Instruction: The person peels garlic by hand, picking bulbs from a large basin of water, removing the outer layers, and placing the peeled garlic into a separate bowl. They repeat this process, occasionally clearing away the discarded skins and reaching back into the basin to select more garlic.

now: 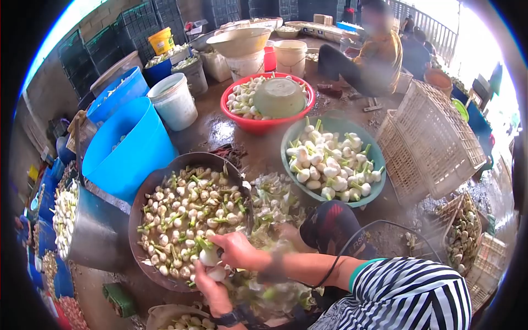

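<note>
The left hand (214,294) clasps one garlic bulb (216,274), the right hand (240,252) curled close, its grip hidden, a second white bulb (208,257) between them, right at the brown basin (136,242); beyond sits a green basin (344,125), piled white

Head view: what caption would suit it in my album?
Left hand and right hand handling pale garlic bulbs over a dark, well-filled basin.
</note>
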`<action>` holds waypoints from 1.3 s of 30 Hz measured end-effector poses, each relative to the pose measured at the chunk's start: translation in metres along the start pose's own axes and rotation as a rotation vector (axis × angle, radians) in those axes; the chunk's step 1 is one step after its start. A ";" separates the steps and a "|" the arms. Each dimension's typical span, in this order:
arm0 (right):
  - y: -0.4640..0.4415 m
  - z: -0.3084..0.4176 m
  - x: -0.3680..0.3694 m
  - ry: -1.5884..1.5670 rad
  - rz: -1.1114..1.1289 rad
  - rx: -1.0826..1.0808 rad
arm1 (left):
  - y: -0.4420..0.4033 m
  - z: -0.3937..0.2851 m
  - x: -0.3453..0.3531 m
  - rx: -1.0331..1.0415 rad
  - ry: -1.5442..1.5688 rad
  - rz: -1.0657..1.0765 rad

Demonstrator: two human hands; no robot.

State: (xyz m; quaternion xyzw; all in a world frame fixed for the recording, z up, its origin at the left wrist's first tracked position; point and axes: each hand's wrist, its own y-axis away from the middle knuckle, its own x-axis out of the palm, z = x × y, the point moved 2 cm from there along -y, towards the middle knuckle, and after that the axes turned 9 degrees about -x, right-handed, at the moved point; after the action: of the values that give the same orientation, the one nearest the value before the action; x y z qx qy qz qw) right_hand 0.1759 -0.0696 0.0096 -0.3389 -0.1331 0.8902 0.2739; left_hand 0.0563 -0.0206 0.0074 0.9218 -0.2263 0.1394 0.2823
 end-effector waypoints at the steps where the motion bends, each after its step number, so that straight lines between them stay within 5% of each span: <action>1: 0.001 0.000 -0.002 0.014 -0.011 -0.058 | 0.002 0.005 0.001 0.057 -0.044 -0.012; 5: 0.008 0.007 -0.008 -0.056 -0.022 -0.185 | -0.003 0.011 -0.005 0.183 -0.146 0.131; 6: 0.005 0.005 -0.013 -0.245 0.061 -0.005 | 0.002 0.007 -0.006 0.179 -0.108 0.138; 7: 0.005 -0.012 0.003 -0.232 -0.124 -0.067 | -0.003 0.009 -0.017 0.092 -0.006 0.219; 8: 0.001 -0.001 -0.011 -0.587 -0.157 0.131 | -0.007 0.012 -0.028 0.072 0.069 0.262; 10: -0.003 -0.010 -0.015 -0.807 -0.057 0.355 | -0.011 0.013 -0.028 0.176 0.144 0.305; 12: -0.004 -0.029 -0.003 -0.925 -0.186 0.635 | -0.013 0.010 -0.034 0.155 0.180 0.481; 14: 0.004 -0.048 -0.004 -0.830 -0.122 0.681 | -0.003 0.000 -0.030 0.179 0.230 0.542; 16: 0.027 -0.096 0.023 -0.056 0.443 0.253 | 0.002 -0.007 -0.030 0.187 0.201 0.523; 19: 0.038 -0.074 0.017 0.191 0.595 -0.051 | 0.002 -0.012 -0.030 0.158 0.172 0.488; 22: -0.010 -0.025 -0.024 -0.200 0.361 -0.073 | 0.001 -0.010 -0.027 0.117 0.242 0.450; 25: -0.031 0.019 -0.037 -0.115 0.287 -0.413 | 0.004 -0.008 -0.019 0.064 0.227 0.422; 32: -0.020 0.026 -0.028 0.234 0.540 -0.511 | 0.007 -0.002 -0.017 -0.093 0.209 0.351; 39: -0.019 0.015 -0.024 0.360 0.443 -0.652 | -0.009 0.009 -0.025 -0.112 0.145 0.435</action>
State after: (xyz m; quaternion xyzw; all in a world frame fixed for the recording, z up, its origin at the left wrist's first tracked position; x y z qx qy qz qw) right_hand 0.1886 -0.0684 0.0412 -0.5779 -0.2816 0.7655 -0.0265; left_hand 0.0410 -0.0108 -0.0139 0.8218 -0.4060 0.2500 0.3119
